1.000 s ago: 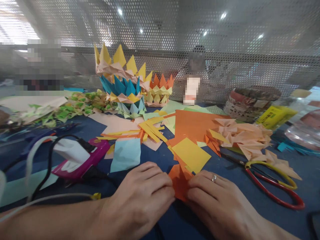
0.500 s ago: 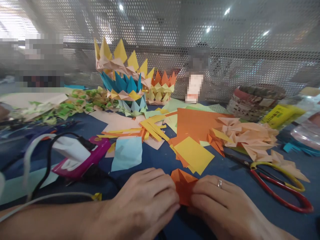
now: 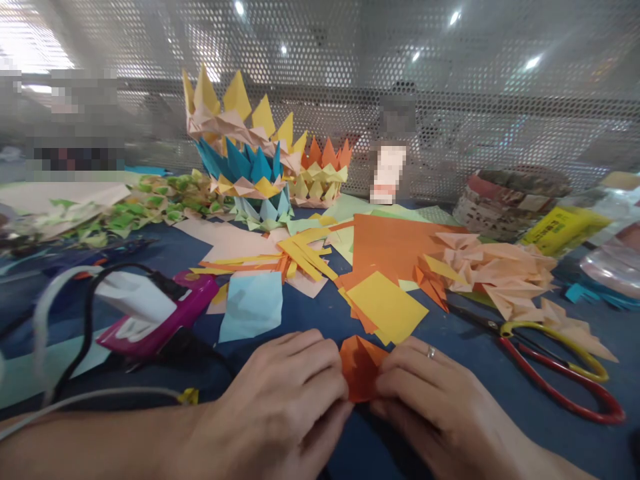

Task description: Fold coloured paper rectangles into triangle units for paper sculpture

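Between my hands, low in the head view, is a small folded piece of orange paper (image 3: 361, 370). My left hand (image 3: 295, 393) is closed on its left edge, fingers bent and pressed together. On the opposite edge, my right hand (image 3: 435, 393), with a ring on one finger, pinches the same paper. My fingers cover both side edges of it. Just beyond lie yellow paper squares (image 3: 387, 307) on orange ones, and a light blue paper square (image 3: 253, 307) sits to the left. Scissors (image 3: 555, 367) with red and yellow handles rest right of my right hand.
A magenta power strip (image 3: 160, 317) with plugs and cables lies left. Folded paper crowns (image 3: 245, 167) stand at the back, beside green folded pieces (image 3: 150, 203). Peach folded pieces (image 3: 505, 263), a woven basket (image 3: 510, 203) and a yellow packet (image 3: 565, 230) are at right. A perforated screen (image 3: 330, 60) stands behind.
Both hands and the orange paper have shifted slightly left and up in view. The fold on the paper's upper part looks a little different. Both hands still grip it.
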A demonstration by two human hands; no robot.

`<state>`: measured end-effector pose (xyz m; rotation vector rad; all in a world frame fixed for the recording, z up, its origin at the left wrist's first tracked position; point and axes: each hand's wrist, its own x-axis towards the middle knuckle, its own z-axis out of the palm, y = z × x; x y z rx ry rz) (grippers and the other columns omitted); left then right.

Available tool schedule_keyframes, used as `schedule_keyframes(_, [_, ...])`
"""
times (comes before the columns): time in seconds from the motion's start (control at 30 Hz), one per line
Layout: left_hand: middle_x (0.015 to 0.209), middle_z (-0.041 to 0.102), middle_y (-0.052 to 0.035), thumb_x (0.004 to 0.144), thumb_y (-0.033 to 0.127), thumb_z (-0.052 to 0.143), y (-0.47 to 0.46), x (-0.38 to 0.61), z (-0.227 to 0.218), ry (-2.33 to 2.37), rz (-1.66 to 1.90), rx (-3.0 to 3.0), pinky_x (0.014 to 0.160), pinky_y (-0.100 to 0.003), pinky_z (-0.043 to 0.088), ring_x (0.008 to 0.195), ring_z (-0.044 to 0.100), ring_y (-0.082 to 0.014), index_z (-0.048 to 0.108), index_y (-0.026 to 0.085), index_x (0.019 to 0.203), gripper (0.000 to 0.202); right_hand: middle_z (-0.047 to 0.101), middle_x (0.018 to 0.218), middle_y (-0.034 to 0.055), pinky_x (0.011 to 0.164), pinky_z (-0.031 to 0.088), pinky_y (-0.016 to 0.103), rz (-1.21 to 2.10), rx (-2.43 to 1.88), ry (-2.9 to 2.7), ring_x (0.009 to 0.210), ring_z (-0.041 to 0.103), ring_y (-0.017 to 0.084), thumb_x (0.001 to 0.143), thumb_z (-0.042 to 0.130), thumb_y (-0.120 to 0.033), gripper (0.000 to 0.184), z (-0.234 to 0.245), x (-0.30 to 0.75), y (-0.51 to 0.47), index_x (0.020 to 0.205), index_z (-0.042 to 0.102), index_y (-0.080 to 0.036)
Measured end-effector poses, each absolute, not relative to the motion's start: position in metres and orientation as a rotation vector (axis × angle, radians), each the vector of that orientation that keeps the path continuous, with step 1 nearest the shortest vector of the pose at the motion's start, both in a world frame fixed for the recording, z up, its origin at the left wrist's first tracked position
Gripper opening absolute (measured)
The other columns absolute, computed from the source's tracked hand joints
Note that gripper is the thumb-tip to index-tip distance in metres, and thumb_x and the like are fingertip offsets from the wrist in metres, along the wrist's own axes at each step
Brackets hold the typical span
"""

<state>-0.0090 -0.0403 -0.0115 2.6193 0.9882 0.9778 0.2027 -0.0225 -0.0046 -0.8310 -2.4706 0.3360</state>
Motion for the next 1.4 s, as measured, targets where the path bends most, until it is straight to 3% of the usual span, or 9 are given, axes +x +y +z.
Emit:
schedule_keyframes(0.13, [0.072,0.054,-0.0029,0.088,0.012,0.047,-0.042,-0.009,-0.011,1.128,0.936,2.585,0.060,-0.033,0.040,0.068,0.048,-0.0187,0.054,0.016,0.071,0.019,0.064,0.075,-0.0002,0.064,0.045,0.024,0.452,-0.902,-2.392,0.070,0.058,0.014,0.091,0.056,-0.017,0.014,-0.006,0.202,-0.022,0.079,0.061,-0.021])
schedule_keyframes(0.37, [0.075,0.052,-0.0018,0.089,0.015,0.045,-0.042,-0.012,-0.014,1.217,0.819,2.486,0.071,-0.040,0.040,0.072,0.048,-0.0201,0.051,0.017,0.074,0.017,0.064,0.074,-0.0036,0.063,0.043,0.022,0.569,-1.060,-2.331,0.069,0.059,0.012,0.086,0.058,-0.010,0.015,-0.005,0.199,-0.022,0.079,0.060,-0.022])
schedule_keyframes(0.63, [0.076,0.053,-0.0016,0.091,0.018,0.045,-0.039,-0.012,-0.017,1.225,0.765,2.493,0.068,-0.037,0.036,0.072,0.047,-0.0201,0.051,0.018,0.076,0.016,0.061,0.070,-0.0036,0.060,0.040,0.024,0.513,-1.105,-2.367,0.066,0.057,0.013,0.087,0.058,-0.015,0.015,-0.007,0.196,-0.021,0.074,0.056,-0.022])
schedule_keyframes(1.03, [0.071,0.050,-0.0004,0.078,0.009,0.047,-0.042,-0.009,-0.014,1.271,0.841,2.497,0.070,-0.039,0.042,0.070,0.048,-0.0192,0.047,0.018,0.069,0.013,0.059,0.065,-0.0050,0.057,0.038,0.023,0.490,-1.162,-2.363,0.061,0.054,0.012,0.079,0.061,-0.008,0.019,-0.005,0.193,-0.022,0.070,0.053,-0.022])
schedule_keyframes(1.23, [0.071,0.052,-0.0030,0.075,0.006,0.039,-0.050,-0.005,-0.011,1.356,1.088,2.603,0.070,-0.038,0.047,0.072,0.051,-0.0209,0.052,0.018,0.074,0.018,0.058,0.066,-0.0047,0.057,0.038,0.023,0.472,-1.153,-2.381,0.062,0.054,0.012,0.079,0.062,-0.008,0.019,-0.006,0.192,-0.021,0.071,0.052,-0.022])
schedule_keyframes(1.4, [0.074,0.058,-0.0047,0.073,0.004,0.040,-0.050,-0.008,-0.004,1.266,0.986,2.727,0.070,-0.037,0.050,0.072,0.054,-0.0210,0.061,0.018,0.082,0.027,0.058,0.065,-0.0047,0.057,0.038,0.023,0.440,-1.127,-2.385,0.061,0.054,0.012,0.080,0.063,-0.009,0.019,-0.007,0.192,-0.020,0.071,0.051,-0.022])
